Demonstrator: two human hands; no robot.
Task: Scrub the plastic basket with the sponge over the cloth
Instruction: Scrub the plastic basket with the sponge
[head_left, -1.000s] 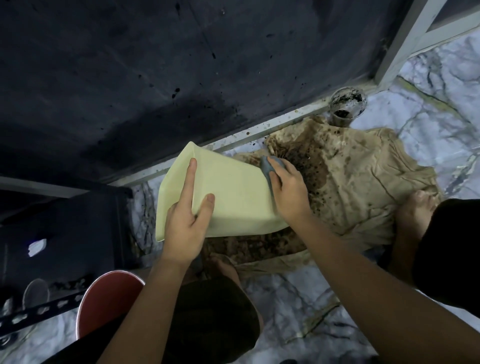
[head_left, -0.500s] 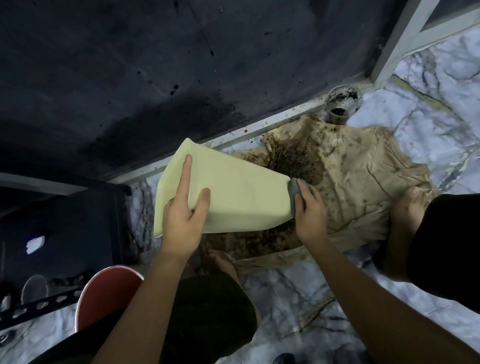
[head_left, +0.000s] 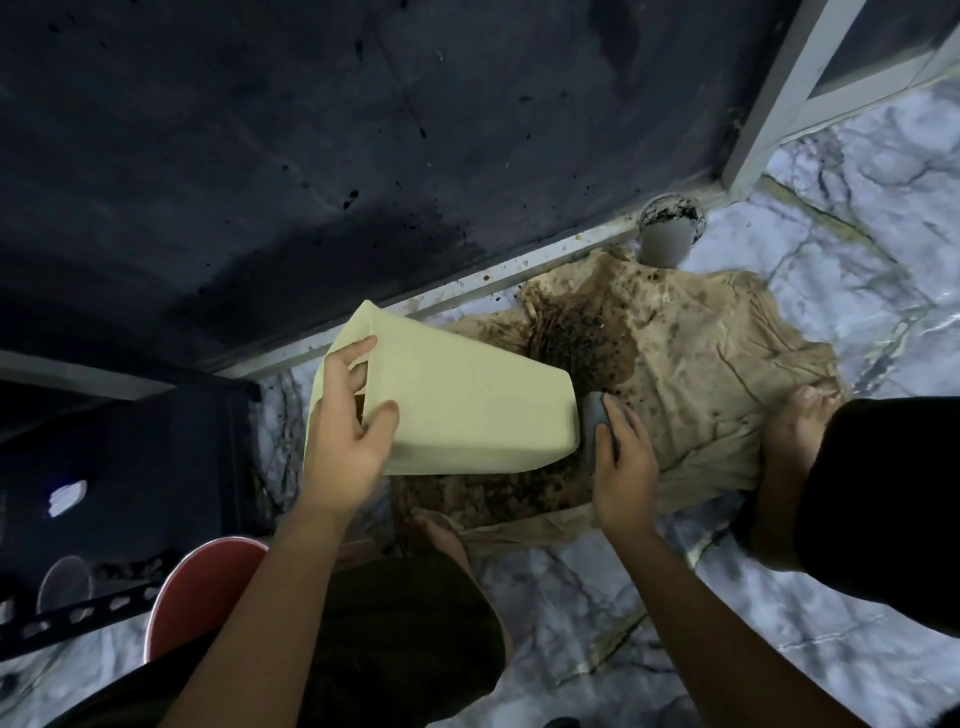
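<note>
Head view, person crouched over a marble-patterned floor. Pale yellow plastic basket is held tipped on its side above a stained tan cloth, rim end toward the left, closed base toward the right. Left hand grasps the basket at the rim end: thumb lies on the near side wall, fingers curl over the rim w/ tips going into a slot in the wall. Right hand grips a grey sponge and presses it against the basket's base, at the lower right corner. Cloth is spread flat on the floor, w/ a dense patch of dark specks and a wet brown area just beyond and below the basket. Two bare feet rest on the cloth's edges, one at the near edge, one at the right. Behind: dark wall panel w/ a speckled pale sill along its foot, and a small round dirty container at the cloth's far corner, lower part blurred. Lower left: red rounded object, partly hidden by the left forearm; its kind cannot be told.
</note>
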